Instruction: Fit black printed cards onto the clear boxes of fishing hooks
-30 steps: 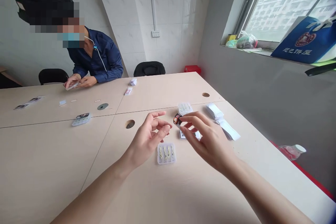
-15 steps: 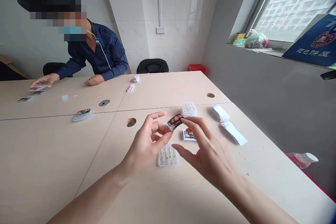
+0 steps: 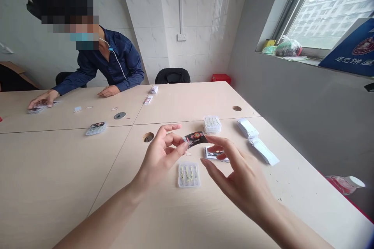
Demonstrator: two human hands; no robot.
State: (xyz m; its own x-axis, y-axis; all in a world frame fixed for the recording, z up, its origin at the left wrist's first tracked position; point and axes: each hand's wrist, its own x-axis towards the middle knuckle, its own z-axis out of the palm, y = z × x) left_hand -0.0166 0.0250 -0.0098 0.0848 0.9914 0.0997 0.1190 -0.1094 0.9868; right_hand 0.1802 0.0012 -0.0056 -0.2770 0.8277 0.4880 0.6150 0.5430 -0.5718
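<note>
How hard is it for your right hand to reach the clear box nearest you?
Probably not hard: the right hand hangs just beside the clear plastic box, and nothing stands between them. It looks free too, since the left hand has the black packet.

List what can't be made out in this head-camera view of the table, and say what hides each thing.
Head view only:
Glossy black printed packet in the left hand: its lettering is too small to read.
White-edged printed card: the right hand covers part of it.
Clear plastic box: the yellowish items inside are too small to identify.
Printed cards: the co-worker's hand partly covers them.
</note>
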